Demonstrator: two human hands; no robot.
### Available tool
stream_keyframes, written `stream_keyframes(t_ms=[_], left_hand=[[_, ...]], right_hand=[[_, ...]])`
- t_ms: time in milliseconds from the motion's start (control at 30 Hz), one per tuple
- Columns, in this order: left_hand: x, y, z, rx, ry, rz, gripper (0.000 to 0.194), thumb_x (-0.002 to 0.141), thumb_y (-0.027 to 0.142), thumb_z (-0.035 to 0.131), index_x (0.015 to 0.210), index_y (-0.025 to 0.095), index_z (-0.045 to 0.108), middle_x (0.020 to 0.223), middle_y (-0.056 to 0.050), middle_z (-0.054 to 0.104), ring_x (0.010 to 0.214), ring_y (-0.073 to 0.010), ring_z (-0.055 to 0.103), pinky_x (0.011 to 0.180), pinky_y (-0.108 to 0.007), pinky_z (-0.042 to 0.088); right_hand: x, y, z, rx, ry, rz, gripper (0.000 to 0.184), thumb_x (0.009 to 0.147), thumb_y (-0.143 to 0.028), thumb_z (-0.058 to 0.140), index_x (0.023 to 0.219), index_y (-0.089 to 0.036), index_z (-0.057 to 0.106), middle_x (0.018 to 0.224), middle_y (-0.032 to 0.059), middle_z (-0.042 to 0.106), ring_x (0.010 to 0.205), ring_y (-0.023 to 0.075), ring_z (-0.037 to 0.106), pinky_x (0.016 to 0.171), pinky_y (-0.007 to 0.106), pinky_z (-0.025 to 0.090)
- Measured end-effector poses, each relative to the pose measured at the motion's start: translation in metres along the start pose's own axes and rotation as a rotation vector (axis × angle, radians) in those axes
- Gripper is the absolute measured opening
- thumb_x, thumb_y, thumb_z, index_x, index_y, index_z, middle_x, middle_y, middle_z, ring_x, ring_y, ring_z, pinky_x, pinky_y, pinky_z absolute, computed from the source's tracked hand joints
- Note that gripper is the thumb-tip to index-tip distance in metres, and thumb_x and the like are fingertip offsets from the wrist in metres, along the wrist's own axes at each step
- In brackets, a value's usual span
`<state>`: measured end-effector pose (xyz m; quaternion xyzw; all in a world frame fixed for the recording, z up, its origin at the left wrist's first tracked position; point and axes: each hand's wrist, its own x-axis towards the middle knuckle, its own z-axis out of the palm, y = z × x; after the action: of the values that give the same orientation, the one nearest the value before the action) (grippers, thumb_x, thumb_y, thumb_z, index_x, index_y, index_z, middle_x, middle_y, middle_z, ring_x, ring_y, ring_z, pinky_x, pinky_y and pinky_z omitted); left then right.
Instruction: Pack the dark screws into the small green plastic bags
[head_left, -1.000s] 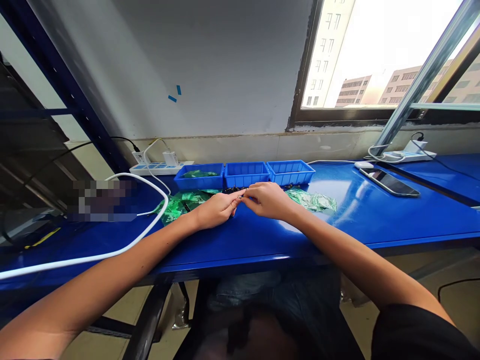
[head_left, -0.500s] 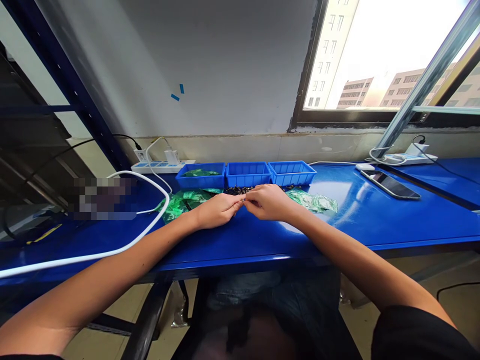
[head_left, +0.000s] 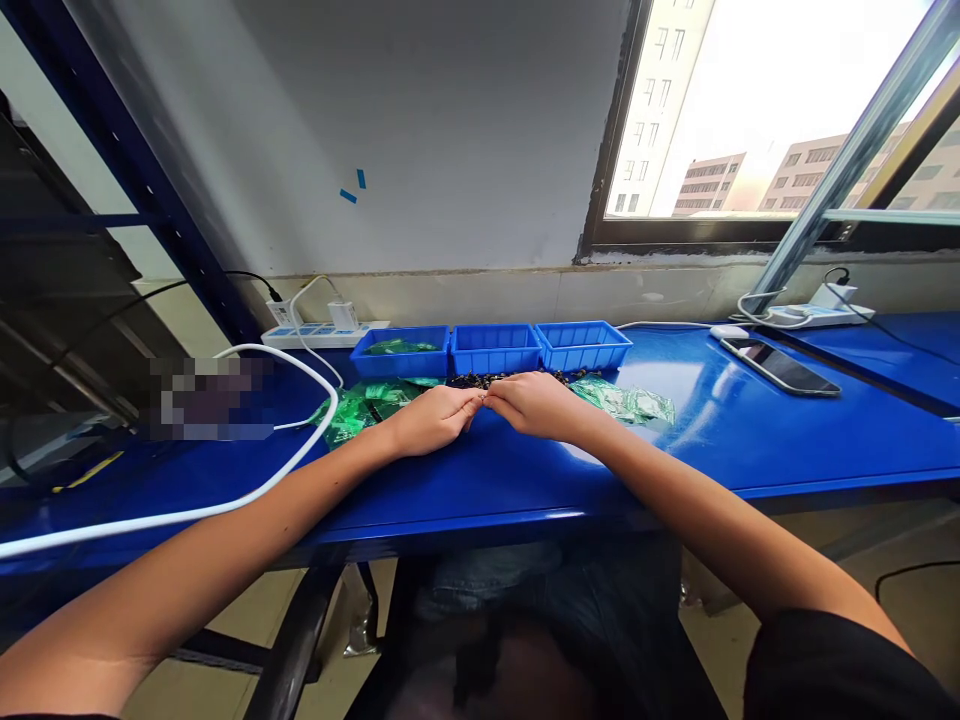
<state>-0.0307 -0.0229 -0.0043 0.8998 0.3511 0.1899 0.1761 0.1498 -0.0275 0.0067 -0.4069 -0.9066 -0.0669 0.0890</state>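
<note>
Over the blue table (head_left: 480, 490), my left hand (head_left: 431, 420) and my right hand (head_left: 536, 405) meet fingertip to fingertip. Both are closed in a pinch. Whatever lies between the fingers is too small and too covered to name. Just behind the hands is a pile of small dark and brassy parts (head_left: 469, 381), partly hidden by them. Green plastic packets (head_left: 360, 410) lie beyond my left wrist. More green and clear packets (head_left: 626, 400) lie to the right of my right hand.
Three blue bins stand in a row at the back: a left bin (head_left: 364, 355) holding green packets, a middle bin (head_left: 495, 358) and a right bin (head_left: 589, 352). A white cable (head_left: 247, 495) arches over my left forearm. A phone (head_left: 780, 367) lies at the right.
The fingers have closed tighter where the two hands meet, and the thumbs have shifted slightly. The rest of the scene stays as it was.
</note>
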Motion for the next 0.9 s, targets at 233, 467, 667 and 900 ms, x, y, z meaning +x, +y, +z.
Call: stream_keyframes(t_ms=[233,467,667,900], left_hand=[[0.0004,0.0032,0.0012,0.028,0.007,-0.033,0.033,0.089,0.036,0.025,0.065,0.019,0.041,0.059,0.001,0.048,0.055,-0.0135,0.045,0.057,-0.025,0.036],[-0.0007,0.0025,-0.0016,0.007,-0.06,-0.018,0.029,0.087,0.034,0.028,0.071,0.018,0.047,0.058,0.002,0.048,0.055,-0.0129,0.044,0.057,-0.023,0.036],[0.0002,0.0006,-0.0034,-0.063,-0.073,-0.012,0.029,0.088,0.034,0.027,0.072,0.018,0.046,0.059,0.002,0.048,0.055,-0.0125,0.044,0.059,-0.024,0.037],[0.0003,0.0011,-0.0047,-0.045,-0.09,0.014,0.031,0.084,0.033,0.026,0.06,0.019,0.041,0.059,0.0,0.046,0.057,-0.0133,0.042,0.062,-0.026,0.036]], right_hand=[[-0.0013,-0.0029,-0.0042,0.001,-0.032,-0.032,0.029,0.093,-0.025,0.039,0.086,-0.014,0.064,0.088,0.0079,0.068,0.078,0.0159,0.06,0.065,0.026,0.032],[-0.0034,-0.0038,-0.0045,-0.014,0.027,0.013,0.034,0.088,-0.03,0.044,0.068,-0.016,0.066,0.071,0.0049,0.066,0.066,0.013,0.055,0.054,0.026,0.022],[-0.0032,-0.002,-0.0018,0.02,0.081,-0.034,0.031,0.089,-0.029,0.044,0.072,-0.015,0.067,0.073,0.0051,0.066,0.068,0.0126,0.054,0.056,0.025,0.024],[-0.0032,-0.0027,-0.0025,0.05,0.048,-0.096,0.027,0.089,-0.023,0.043,0.076,-0.015,0.066,0.081,0.0062,0.069,0.077,0.0149,0.059,0.065,0.025,0.032]])
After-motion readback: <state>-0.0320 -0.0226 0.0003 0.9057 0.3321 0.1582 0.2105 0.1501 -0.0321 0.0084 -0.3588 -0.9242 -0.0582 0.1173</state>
